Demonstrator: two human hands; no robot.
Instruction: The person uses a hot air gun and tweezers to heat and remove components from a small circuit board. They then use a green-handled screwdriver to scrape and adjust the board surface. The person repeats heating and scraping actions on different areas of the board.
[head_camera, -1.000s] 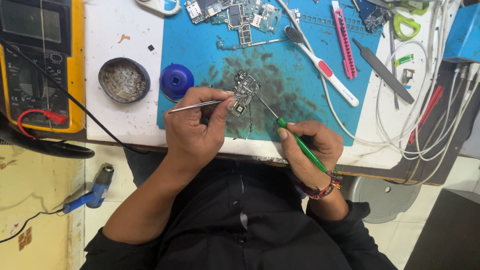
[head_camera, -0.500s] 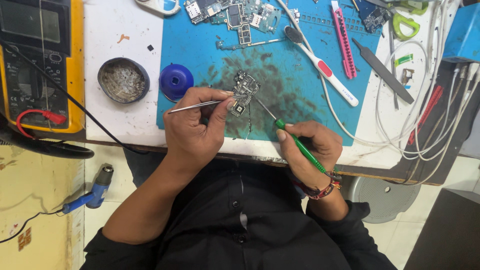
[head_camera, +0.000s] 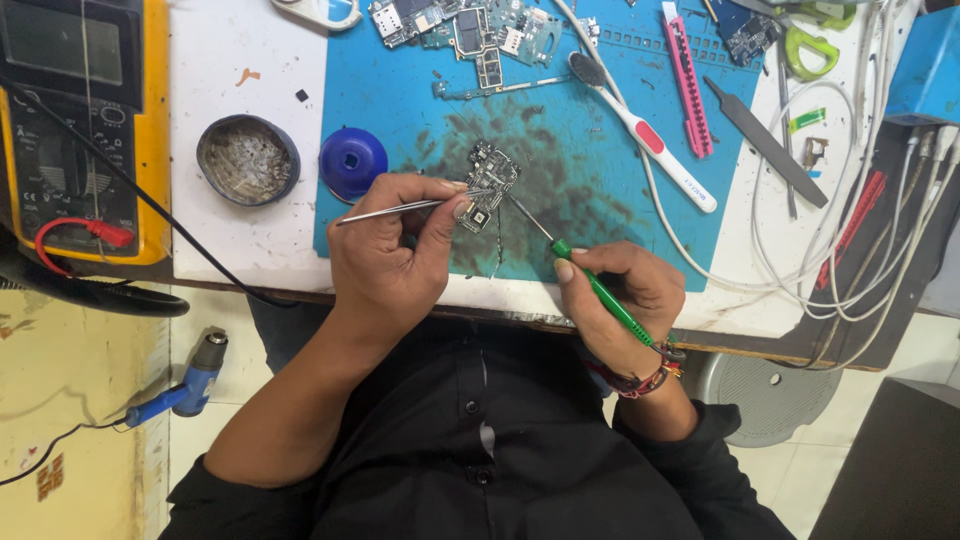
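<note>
Little has moved: left hand (head_camera: 385, 260) pinching tweezers (head_camera: 400, 208), right hand (head_camera: 625, 295) gripping a green probe (head_camera: 590, 285) over the circuit board (head_camera: 485, 185); a slip could scratch it.

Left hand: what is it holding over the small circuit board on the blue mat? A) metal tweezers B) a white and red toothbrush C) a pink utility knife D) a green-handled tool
A: the left hand pinches thin metal tweezers whose tips reach the small circuit board; the green-handled tool is in the right hand.
</note>
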